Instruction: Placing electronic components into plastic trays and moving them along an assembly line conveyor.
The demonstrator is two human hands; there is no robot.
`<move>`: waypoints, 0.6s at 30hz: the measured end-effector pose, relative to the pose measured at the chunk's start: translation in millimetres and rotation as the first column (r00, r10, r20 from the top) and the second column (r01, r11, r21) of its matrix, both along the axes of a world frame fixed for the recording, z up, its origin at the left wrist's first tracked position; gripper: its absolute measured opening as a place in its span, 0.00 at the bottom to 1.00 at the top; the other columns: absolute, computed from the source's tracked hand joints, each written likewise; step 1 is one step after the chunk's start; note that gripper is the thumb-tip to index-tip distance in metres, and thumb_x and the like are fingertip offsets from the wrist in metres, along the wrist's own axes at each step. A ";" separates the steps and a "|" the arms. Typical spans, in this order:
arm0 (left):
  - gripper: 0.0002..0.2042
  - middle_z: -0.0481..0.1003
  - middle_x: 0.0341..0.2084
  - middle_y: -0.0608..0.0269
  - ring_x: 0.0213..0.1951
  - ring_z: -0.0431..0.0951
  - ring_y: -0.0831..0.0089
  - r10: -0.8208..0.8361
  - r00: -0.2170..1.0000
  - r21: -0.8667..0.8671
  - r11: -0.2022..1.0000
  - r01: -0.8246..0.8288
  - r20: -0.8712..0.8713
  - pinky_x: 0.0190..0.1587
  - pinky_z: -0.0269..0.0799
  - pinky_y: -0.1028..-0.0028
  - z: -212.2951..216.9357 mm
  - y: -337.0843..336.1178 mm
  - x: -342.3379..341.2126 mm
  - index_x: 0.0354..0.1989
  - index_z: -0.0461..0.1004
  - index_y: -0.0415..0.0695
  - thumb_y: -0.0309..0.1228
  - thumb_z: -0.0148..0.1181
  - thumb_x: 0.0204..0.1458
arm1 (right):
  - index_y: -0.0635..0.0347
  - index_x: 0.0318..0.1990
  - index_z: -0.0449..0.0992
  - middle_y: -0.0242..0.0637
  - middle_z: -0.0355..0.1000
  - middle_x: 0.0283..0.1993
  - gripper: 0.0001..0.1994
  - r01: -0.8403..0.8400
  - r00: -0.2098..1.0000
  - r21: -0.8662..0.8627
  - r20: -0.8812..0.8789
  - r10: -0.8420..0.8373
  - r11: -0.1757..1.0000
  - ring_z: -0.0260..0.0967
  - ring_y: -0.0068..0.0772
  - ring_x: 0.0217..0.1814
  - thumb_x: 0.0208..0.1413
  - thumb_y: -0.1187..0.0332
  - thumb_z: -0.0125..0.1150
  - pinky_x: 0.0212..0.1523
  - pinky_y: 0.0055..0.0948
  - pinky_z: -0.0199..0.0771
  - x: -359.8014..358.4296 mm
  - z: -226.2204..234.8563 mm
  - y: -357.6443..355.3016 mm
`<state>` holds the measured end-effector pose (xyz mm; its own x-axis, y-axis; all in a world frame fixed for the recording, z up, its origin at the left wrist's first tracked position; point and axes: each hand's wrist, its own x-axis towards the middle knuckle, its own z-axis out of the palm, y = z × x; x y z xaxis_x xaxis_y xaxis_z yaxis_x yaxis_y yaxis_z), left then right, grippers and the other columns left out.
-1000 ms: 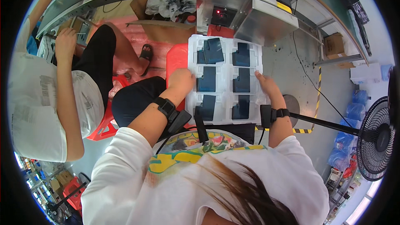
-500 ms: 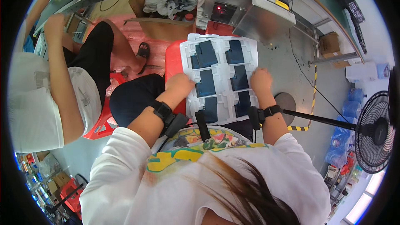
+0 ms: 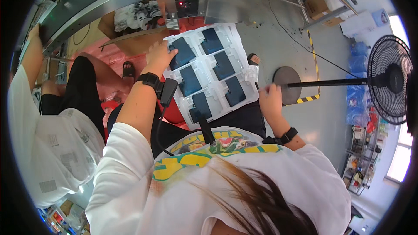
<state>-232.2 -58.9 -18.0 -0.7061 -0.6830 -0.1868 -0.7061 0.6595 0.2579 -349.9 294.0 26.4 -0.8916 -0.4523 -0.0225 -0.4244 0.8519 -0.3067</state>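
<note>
A white moulded plastic tray lies tilted across my lap. Several flat dark-blue rectangular pieces sit in its pockets in two columns. My left hand is closed on the tray's far left edge, its thumb over the rim by the nearest blue piece. Beside the tray's right edge is my right hand, its fingers bent together and slightly blurred; anything between them is hidden. A small white printed label shows at the tray's right edge, just beyond that hand.
A metal bench runs along the far side, with an open cardboard box beneath it. On the left sits another person. A black standing fan is at the right, its round base near my right hand.
The tray has turned askew and sits further left in view. My left hand has moved farther up its left edge; my right hand has come nearer to me. The label has come into view.
</note>
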 end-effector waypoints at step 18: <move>0.26 0.73 0.39 0.44 0.42 0.73 0.50 0.139 0.989 0.053 0.989 -0.142 0.050 0.44 0.68 0.59 8.7 15.8 75.0 0.41 0.71 0.42 0.55 0.54 0.46 | 0.71 0.49 0.64 0.50 0.68 0.43 0.25 0.664 0.163 -0.022 0.980 -0.116 0.747 0.66 0.44 0.43 0.49 0.59 0.57 0.42 0.41 0.67 50.6 -22.9 -19.4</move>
<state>-157.1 -43.1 -9.3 -0.5939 -0.7622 -0.2576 -0.8025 0.5385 0.2567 -299.2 274.6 3.4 -0.4292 -0.2495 -0.8681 0.7204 0.4851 -0.4956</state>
